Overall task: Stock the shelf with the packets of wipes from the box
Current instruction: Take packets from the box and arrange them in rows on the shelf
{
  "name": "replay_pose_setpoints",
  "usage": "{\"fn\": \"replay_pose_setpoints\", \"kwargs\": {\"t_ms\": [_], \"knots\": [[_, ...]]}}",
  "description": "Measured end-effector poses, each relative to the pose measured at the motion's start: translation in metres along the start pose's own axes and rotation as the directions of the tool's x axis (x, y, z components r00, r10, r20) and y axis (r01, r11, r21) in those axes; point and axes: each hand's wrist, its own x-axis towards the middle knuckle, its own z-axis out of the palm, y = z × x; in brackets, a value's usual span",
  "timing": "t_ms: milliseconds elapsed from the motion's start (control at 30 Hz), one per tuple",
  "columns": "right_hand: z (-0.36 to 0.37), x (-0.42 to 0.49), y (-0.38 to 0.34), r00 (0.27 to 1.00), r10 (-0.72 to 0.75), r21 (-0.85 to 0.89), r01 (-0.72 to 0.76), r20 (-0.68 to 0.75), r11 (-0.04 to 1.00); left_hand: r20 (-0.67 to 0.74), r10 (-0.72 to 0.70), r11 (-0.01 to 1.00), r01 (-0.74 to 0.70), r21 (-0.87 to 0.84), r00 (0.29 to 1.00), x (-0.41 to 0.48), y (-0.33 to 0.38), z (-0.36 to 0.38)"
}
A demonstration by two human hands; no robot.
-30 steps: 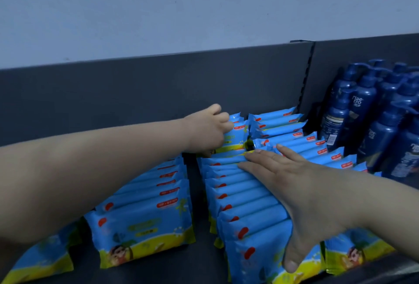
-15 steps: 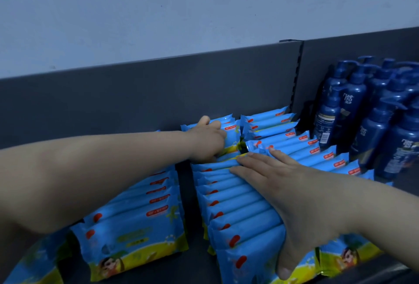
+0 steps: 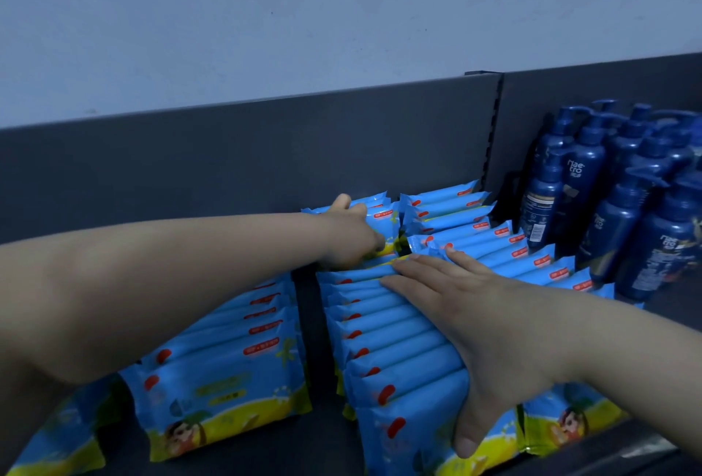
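The step in hand was judged to be the seating of one packet at the back of the middle row. The left hand (image 3: pixel 349 236) was extended to the rear of the shelf (image 3: pixel 305 342). Its grip was closed round the rear packet (image 3: pixel 383 221), with the thumb on top and the fingers curled over the front face. The right hand (image 3: pixel 475 327) was laid flat on the middle row (image 3: pixel 380 327), fingers straight, its grip wide and holding nothing. A left row (image 3: pixel 228 373) and a right row (image 3: pixel 505 247) were stood alongside, with pump bottles (image 3: pixel 592 187) further right. The box was not in view. For the next move, the rear packet would probably need to be pressed down upright and released while the row is steadied.
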Motion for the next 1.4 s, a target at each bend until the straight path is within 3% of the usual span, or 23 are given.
{"fn": "replay_pose_setpoints", "kwargs": {"t_ms": [367,533,633,800,1000,1200,1400], "knots": [[-0.001,-0.002,0.000,1.000,-0.010,0.029,0.011,-0.017,1.000,0.015,-0.036,0.969,0.038,-0.246,0.999,-0.004,0.003,-0.007],[-0.001,-0.002,0.001,1.000,-0.010,0.024,0.010,-0.023,1.000,0.118,-0.074,0.997,0.078,-0.023,0.990,-0.003,0.011,-0.006],[-0.001,-0.001,0.001,1.000,-0.013,0.026,0.014,-0.018,1.000,0.135,-0.043,0.999,0.044,-0.005,0.990,-0.003,0.013,-0.011],[-0.001,-0.001,0.001,1.000,-0.009,0.034,0.009,-0.017,0.999,0.107,-0.042,0.973,0.065,-0.223,0.993,-0.003,0.007,-0.002],[-0.001,-0.001,0.002,1.000,-0.012,0.027,0.012,-0.016,1.000,0.045,-0.116,0.868,0.124,-0.481,0.992,-0.020,-0.004,-0.011],[-0.008,0.008,0.002,1.000,-0.010,0.001,0.010,0.025,1.000,-0.098,-0.237,0.843,0.155,-0.515,0.966,-0.027,-0.021,-0.016],[-0.018,0.027,0.001,0.999,0.014,-0.018,-0.013,0.050,1.000,-0.110,-0.188,0.800,0.087,-0.594,0.976,-0.028,-0.027,-0.022]]}}
